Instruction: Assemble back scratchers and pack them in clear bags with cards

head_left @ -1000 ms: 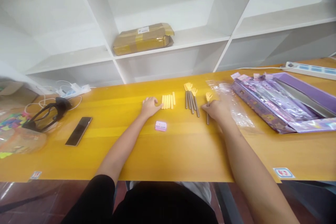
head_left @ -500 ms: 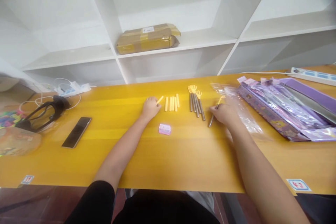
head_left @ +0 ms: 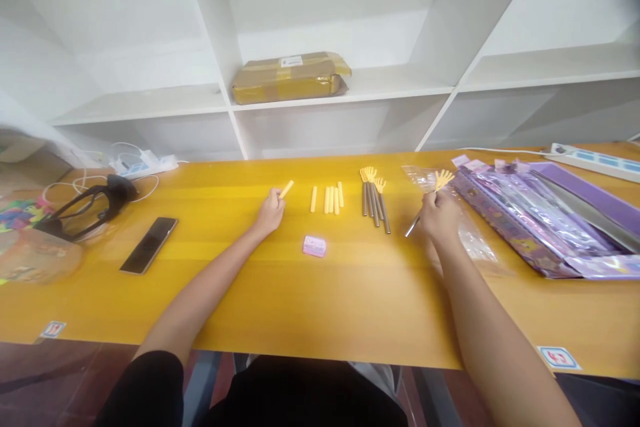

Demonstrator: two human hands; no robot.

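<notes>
Held in my left hand (head_left: 271,210) is a pale yellow stick (head_left: 287,189), its far end poking out past closed fingers. Just right of it, several matching yellow sticks (head_left: 332,200) lie side by side on the table, one a little apart from the others. My right hand (head_left: 439,215) is closed round a back scratcher (head_left: 443,179); its yellow claw head shows above the fist and its metal rod slants out below. Between the hands, several back scratchers (head_left: 375,200) lie bunched together, heads pointing away from me. A small pink item (head_left: 314,245) rests nearer me.
On the right are a clear plastic bag (head_left: 475,233) and purple packages (head_left: 530,220), with a power strip (head_left: 595,161) behind. To the left lie a phone (head_left: 149,245), black goggles-like gear (head_left: 85,210) and a tub (head_left: 40,257). A taped carton (head_left: 290,79) sits on the shelf.
My left hand has moved left, away from the row of sticks, carrying one stick. My right hand has shifted slightly right, and the back scratcher's claw head now shows more fully.
</notes>
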